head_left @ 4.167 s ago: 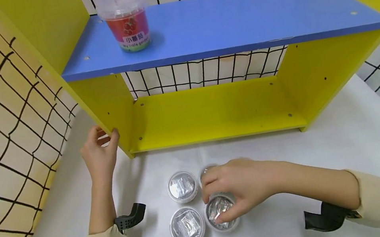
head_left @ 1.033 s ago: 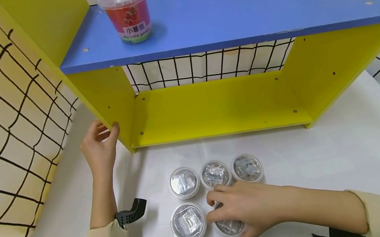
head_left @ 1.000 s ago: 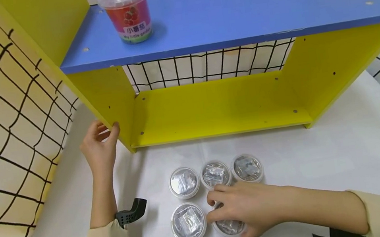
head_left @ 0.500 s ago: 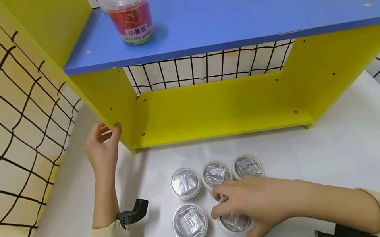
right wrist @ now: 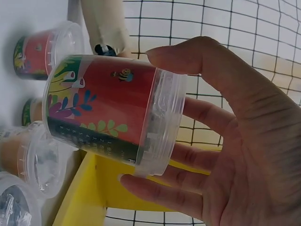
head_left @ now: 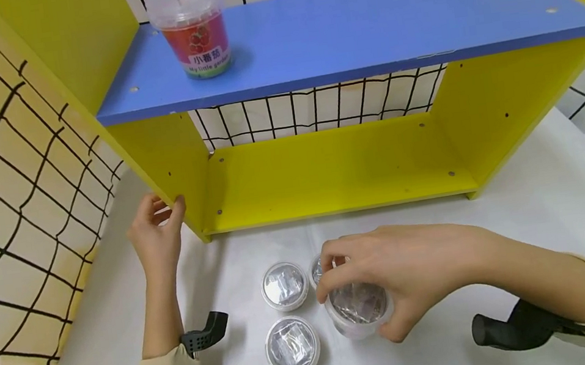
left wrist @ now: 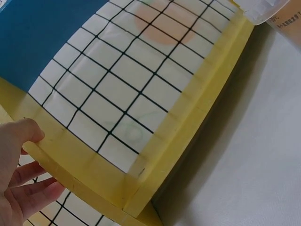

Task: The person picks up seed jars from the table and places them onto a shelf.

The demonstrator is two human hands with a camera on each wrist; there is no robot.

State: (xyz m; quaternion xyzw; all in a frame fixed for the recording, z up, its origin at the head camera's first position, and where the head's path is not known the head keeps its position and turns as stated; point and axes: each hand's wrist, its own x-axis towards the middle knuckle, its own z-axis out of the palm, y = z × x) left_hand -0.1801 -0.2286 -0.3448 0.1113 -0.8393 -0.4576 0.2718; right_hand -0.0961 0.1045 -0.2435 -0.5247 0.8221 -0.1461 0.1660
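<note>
My right hand [head_left: 408, 260] grips a clear-lidded plastic cup [head_left: 359, 309] around its rim, raised over the white table. In the right wrist view this cup [right wrist: 103, 108] shows a red label with leaves and a bee, with the thumb on one side and fingers on the other. Two like cups stand to its left, a front one [head_left: 292, 347] and a back one [head_left: 285, 285]. Behind the hand another cup [head_left: 315, 270] is partly hidden. My left hand [head_left: 157, 234] pinches the front edge of the shelf's yellow left side panel [head_left: 172, 155], thumb inside and fingers outside.
Above the yellow bottom board [head_left: 325, 178] runs a blue shelf board [head_left: 360, 25]. On it, at the left, stands a cup with a tomato label [head_left: 199, 43]. Black wire mesh [head_left: 9, 183] stands behind the shelf and along both sides.
My right hand has lifted the front right cup from the table and moved it forward, now covering the back right cup. My left hand keeps its hold on the panel.
</note>
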